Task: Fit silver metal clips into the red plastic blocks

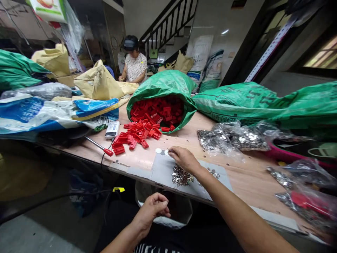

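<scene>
My right hand point(185, 160) reaches over a grey sheet point(162, 165) on the table, thumb and fingers pinched together at its far edge. Whatever is at those fingertips is too small to name. Just below that hand lies a pile of small shiny metal pieces point(181, 176), with a smaller scatter of metal pieces point(213, 172) to its right. My left hand point(154, 211) hangs in front of the table edge above my lap, its fingers curled in against the thumb; anything inside is hidden. Red plastic parts point(137, 133) spill from a green woven sack point(168, 82) beyond the sheet.
A red-handled screwdriver point(106, 151) and a white box-shaped device point(112, 130) lie left of the red parts. Clear bags of metal pieces point(223, 137) and a pink basin point(297, 153) stand right. A person point(135, 65) sits across the table. Below hangs a white bag point(179, 211).
</scene>
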Demonstrator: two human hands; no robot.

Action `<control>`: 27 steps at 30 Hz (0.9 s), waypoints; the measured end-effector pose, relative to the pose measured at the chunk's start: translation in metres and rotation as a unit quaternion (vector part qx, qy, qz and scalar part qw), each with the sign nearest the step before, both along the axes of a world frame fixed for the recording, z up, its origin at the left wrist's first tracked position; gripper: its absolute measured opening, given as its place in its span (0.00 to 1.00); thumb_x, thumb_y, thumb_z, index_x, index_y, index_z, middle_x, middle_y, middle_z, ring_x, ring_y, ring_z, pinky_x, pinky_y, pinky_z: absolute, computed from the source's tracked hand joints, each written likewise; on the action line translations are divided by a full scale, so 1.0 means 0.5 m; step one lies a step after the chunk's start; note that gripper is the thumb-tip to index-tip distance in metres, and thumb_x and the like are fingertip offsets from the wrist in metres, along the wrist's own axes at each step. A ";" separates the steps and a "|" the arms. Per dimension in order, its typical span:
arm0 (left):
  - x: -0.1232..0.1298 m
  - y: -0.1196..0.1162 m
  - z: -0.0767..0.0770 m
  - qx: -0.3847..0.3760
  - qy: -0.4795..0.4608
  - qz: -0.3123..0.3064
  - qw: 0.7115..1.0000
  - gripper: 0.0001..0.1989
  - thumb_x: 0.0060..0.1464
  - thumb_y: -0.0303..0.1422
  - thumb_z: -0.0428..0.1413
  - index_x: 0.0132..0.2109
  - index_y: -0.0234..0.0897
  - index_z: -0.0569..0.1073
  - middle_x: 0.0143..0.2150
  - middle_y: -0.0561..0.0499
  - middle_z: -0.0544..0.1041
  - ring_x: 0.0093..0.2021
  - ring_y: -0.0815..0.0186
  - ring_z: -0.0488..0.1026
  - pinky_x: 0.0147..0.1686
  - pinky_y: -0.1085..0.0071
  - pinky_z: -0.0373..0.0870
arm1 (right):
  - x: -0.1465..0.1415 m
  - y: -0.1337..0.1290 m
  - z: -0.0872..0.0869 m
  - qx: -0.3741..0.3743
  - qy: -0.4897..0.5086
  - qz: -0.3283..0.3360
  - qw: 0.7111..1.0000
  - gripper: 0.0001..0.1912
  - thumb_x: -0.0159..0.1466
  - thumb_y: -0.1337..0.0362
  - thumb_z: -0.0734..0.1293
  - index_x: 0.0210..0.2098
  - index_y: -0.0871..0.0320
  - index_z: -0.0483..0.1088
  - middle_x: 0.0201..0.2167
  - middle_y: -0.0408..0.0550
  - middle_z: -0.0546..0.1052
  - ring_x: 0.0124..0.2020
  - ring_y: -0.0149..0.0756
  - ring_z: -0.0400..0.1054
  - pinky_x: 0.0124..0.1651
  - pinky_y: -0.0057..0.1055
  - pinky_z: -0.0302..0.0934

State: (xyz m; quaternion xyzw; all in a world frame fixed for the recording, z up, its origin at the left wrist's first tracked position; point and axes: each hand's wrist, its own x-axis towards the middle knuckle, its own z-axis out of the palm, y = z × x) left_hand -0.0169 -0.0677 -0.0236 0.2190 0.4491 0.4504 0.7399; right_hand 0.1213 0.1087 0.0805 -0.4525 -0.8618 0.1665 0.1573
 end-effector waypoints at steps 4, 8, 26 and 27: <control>-0.005 -0.001 0.011 -0.002 -0.005 0.017 1.000 0.20 0.38 0.42 0.67 0.35 0.34 0.71 0.25 0.51 0.75 0.26 0.65 0.74 0.37 0.66 0.68 | -0.120 0.034 -0.013 -0.008 -0.013 0.012 1.000 0.13 0.62 0.60 0.65 0.46 0.53 0.71 0.43 0.48 0.77 0.43 0.39 0.69 0.41 0.29 0.58; -0.014 0.000 0.028 0.013 -0.009 0.045 0.999 0.19 0.40 0.41 0.66 0.35 0.33 0.72 0.26 0.51 0.75 0.26 0.67 0.73 0.37 0.68 0.67 | -0.213 0.059 -0.033 -0.014 -0.019 -0.017 1.000 0.18 0.63 0.55 0.64 0.50 0.55 0.68 0.43 0.50 0.76 0.42 0.40 0.69 0.38 0.29 0.57; -0.032 -0.002 0.104 0.086 -0.083 0.097 0.988 0.23 0.48 0.36 0.63 0.50 0.39 0.66 0.41 0.48 0.76 0.37 0.65 0.76 0.38 0.67 0.74 | -0.001 -0.254 -0.026 -0.106 0.103 0.112 0.983 0.05 0.63 0.67 0.63 0.38 0.56 0.71 0.33 0.46 0.75 0.35 0.33 0.68 0.38 0.27 0.59; -0.027 -0.004 0.103 0.088 -0.072 0.082 0.990 0.22 0.48 0.36 0.63 0.49 0.38 0.67 0.40 0.48 0.77 0.37 0.65 0.76 0.38 0.68 0.74 | 0.016 -0.262 -0.028 -0.127 0.117 0.104 0.979 0.06 0.63 0.66 0.63 0.39 0.56 0.71 0.34 0.46 0.76 0.35 0.33 0.68 0.38 0.27 0.59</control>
